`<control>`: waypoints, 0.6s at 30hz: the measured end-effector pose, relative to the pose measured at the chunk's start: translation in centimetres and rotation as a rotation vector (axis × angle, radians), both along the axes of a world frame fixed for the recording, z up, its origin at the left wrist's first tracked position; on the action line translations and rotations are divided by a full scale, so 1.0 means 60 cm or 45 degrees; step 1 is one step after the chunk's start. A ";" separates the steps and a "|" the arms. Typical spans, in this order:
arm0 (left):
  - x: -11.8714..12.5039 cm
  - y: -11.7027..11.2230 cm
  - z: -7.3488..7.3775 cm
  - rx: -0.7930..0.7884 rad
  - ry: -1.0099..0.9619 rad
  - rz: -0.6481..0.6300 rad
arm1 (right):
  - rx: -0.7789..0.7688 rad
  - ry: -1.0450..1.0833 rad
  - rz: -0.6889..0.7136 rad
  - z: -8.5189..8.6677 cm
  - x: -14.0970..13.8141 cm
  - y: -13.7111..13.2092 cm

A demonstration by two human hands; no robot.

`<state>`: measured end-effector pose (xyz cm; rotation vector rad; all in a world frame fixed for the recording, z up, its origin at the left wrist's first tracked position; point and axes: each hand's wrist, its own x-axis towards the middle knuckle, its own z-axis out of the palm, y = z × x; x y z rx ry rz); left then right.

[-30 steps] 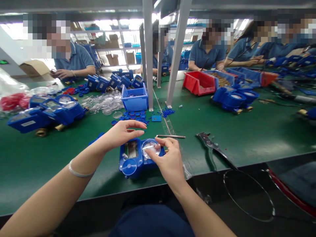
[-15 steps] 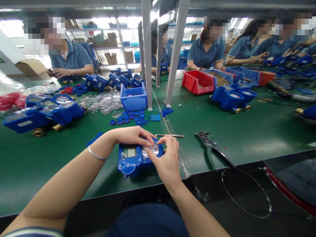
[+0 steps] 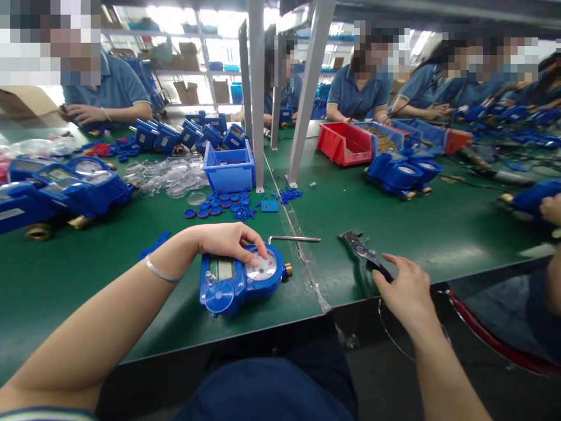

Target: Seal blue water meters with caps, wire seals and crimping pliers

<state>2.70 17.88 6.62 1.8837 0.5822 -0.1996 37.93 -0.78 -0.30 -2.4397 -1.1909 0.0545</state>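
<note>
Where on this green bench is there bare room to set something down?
The bench is bare between the taped seam and the pliers, and from the pliers back to the clustered blue meters. Crowded beyond the left hand: blue caps, clear covers and a blue bin.

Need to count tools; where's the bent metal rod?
In the head view, the rod lies slightly right of centre, beyond the blue meter, left of the pliers-like tool.
</note>
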 end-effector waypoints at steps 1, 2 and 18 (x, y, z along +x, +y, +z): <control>0.000 0.000 0.000 0.002 -0.003 0.001 | -0.114 0.032 0.000 -0.002 0.015 -0.002; 0.001 0.000 0.001 0.007 -0.006 0.001 | -0.198 0.076 0.019 -0.002 0.025 -0.002; 0.001 -0.003 0.001 0.055 0.004 -0.011 | -0.212 1.196 0.074 0.059 -0.002 0.018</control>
